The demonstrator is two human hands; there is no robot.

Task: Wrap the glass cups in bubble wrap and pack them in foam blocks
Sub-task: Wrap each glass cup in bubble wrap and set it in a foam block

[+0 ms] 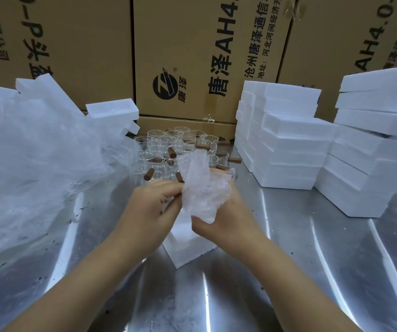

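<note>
Hands (149, 212) (228, 226) around crumpled bubble wrap (204, 188)

Two hands (149, 212), one bubble-wrap bundle (204, 188), perhaps fifteen glass cups (166, 142).

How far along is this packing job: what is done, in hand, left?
Done: unclear; the stacked foam blocks may hold cups. In hand: left hand and right hand fold bubble wrap, apparently round one cup. Left: many bare glass cups behind; the foam block below waits.

You get bright, even overhead light; the metal surface (312, 271) throws white glare streaks. Wide-angle bending curves the cardboard boxes (192, 56) at the edges, and detail is slightly soft throughout.
</note>
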